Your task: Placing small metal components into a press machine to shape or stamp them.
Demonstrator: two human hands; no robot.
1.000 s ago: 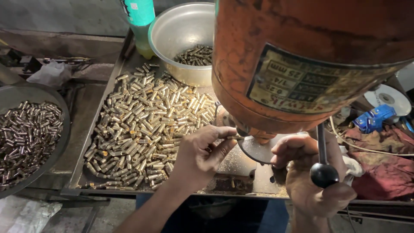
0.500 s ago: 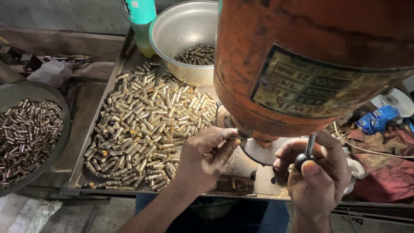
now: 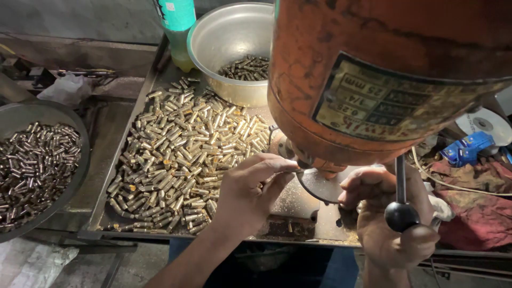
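Nearest, the right hand (image 3: pixel 397 234) curls beside the black-knobbed lever (image 3: pixel 401 213) under the orange machine (image 3: pixel 373 74); whether its fingers clasp the lever cannot be told. Left of the machine's base, the left hand (image 3: pixel 250 194) has its fingers pinched together at the round work plate (image 3: pixel 320 184), whatever they hold being hidden. Beyond it, left of the machine, brass pieces (image 3: pixel 181 154) heap on the tray (image 3: pixel 104 184). Farther back sits a metal bowl (image 3: pixel 226 40).

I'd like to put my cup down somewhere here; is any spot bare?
A bare strip of the dark metal tray runs along its left wall, beside the heap of small brass cylinders. The heap fills the tray's middle. Around the left hand, right hand and orange machine body it is crowded.
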